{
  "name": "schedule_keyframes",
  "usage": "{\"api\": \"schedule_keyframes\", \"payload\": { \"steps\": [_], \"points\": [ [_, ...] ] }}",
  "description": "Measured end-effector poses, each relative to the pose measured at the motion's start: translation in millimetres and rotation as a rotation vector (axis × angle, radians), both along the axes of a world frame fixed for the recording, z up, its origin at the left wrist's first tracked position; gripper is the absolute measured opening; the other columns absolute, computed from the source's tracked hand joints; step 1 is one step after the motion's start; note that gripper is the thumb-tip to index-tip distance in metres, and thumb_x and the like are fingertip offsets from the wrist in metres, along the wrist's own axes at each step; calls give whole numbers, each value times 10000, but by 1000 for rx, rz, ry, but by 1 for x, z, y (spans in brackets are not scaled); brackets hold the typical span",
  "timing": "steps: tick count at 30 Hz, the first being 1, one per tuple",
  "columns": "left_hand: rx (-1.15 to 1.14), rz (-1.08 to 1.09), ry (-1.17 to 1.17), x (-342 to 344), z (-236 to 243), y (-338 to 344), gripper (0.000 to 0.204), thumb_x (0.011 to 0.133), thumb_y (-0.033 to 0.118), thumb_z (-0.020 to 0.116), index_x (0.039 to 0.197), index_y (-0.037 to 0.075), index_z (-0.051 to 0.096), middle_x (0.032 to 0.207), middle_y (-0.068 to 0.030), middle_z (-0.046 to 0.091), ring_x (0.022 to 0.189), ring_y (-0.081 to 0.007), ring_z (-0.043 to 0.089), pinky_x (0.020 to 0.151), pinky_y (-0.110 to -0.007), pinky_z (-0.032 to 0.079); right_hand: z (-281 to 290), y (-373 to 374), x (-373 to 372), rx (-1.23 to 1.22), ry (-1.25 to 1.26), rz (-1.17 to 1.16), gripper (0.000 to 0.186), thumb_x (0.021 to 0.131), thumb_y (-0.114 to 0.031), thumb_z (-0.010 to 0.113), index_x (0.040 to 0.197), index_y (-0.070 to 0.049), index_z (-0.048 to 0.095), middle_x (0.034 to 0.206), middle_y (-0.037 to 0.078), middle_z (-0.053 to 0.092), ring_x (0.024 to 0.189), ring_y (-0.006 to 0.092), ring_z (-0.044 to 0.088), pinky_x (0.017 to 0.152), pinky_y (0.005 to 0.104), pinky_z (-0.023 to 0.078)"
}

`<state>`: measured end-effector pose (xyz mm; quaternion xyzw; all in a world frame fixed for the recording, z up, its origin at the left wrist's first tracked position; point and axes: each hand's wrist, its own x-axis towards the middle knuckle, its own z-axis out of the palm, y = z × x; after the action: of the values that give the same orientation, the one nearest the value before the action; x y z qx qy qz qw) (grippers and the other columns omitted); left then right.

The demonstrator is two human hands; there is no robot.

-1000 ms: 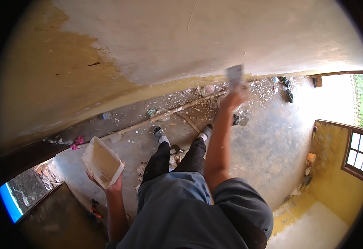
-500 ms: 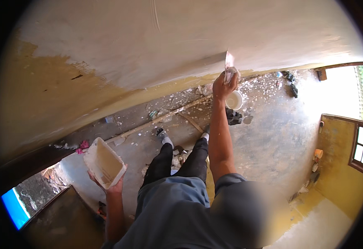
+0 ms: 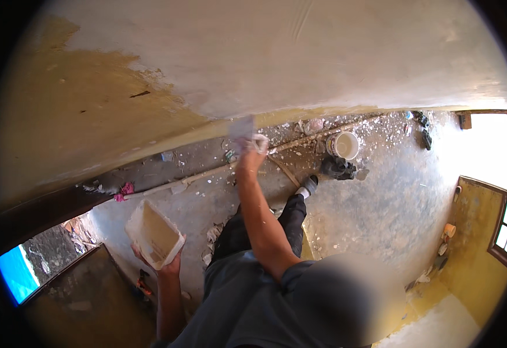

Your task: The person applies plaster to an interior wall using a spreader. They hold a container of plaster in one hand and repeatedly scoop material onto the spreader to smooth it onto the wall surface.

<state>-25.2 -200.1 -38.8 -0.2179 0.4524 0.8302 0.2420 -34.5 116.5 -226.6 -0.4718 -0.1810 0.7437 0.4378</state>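
Observation:
My left hand grips a white rectangular plastic tub from below, tilted so its inside shows. Pale smears of filler coat the tub's rim and inner wall. My right hand, streaked with white, is closed around a broad scraper whose flat blade points up. Motion blurs the blade. It appears near the foot of the wall; whether it touches cannot be told. That wall carries a pale skim coat over most of its surface, with bare yellow paint at the left and along the bottom.
A long wooden pole lies along the wall amid white crumbs. Right of my feet stand a white bucket and a crumpled black bag. A pink cloth lies left. There is a bright doorway at right.
My right hand with the scraper has moved left and down, off the coated wall area toward the tub. The tub remains in my left hand. My view has shifted a little.

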Motion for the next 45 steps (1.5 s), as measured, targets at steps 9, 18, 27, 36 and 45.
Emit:
{"api": "schedule_keyframes", "payload": {
  "steps": [9,18,27,36,45],
  "points": [
    [95,-101,-34,-3,-5,-13,878,790,775,518,1509,326,289,1498,-28,407,1289,-392,464,935,-745,391,-4,-39,-44,729,-568,-139,73,948,-108,536,942,-75,472,823,22,521,681,154,513,681,277,482],
    [140,-76,-39,-5,-3,-3,910,784,776,530,1514,293,284,1471,-73,440,1256,-447,478,912,-739,416,-55,105,45,-321,243,-260,192,814,-44,571,1003,-75,571,852,40,548,685,159,531,654,344,504],
    [189,-229,63,-9,0,1,952,810,734,553,1520,167,267,1464,-203,399,1295,-424,441,960,-685,431,86,-5,-1,867,-638,-70,264,868,-86,540,1093,6,439,1024,139,477,972,233,471,907,384,404],
    [135,-210,-21,-12,-6,1,928,762,788,548,1512,302,297,1485,-66,426,1284,-434,458,964,-713,393,-46,94,28,622,-809,-90,501,946,-168,430,1363,101,355,1394,296,392,1295,418,389,1117,445,294],
    [156,-266,22,-7,-2,22,928,798,756,547,1511,214,304,1462,-162,428,1281,-429,457,961,-683,426,-85,111,80,-318,253,-286,52,877,-140,500,855,-95,512,750,63,556,629,206,563,549,390,526]
  ]
}}
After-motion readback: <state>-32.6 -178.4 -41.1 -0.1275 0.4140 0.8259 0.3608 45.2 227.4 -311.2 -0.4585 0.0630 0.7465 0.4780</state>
